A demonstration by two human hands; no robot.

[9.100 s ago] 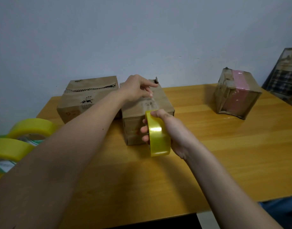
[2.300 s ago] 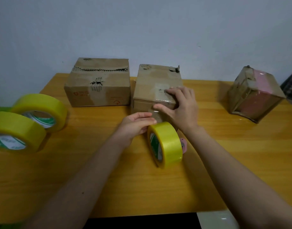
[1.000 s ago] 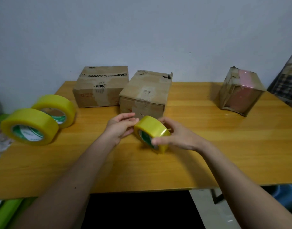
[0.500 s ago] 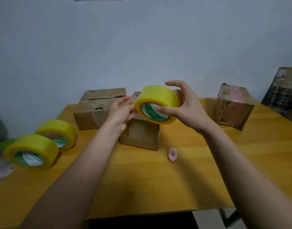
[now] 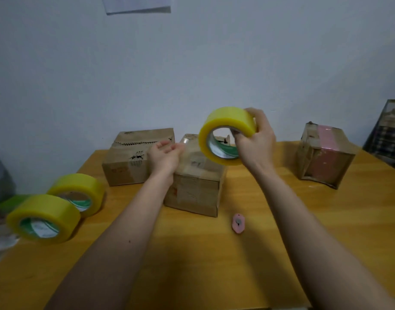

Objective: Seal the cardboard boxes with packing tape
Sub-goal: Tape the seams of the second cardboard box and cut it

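The person's right hand (image 5: 255,142) is gripping a yellow roll of clear packing tape (image 5: 225,135), fingers hooked through its core, holding it raised above the middle brown cardboard box (image 5: 195,182), probably so a strip can be pulled free. The left hand (image 5: 166,155), at nine o'clock of the roll, is pinching what looks like the tape's loose end over the box top. A small pink cutter (image 5: 238,223) is lying on the wooden worktop (image 5: 214,265) at five o'clock of the box, within reach for cutting.
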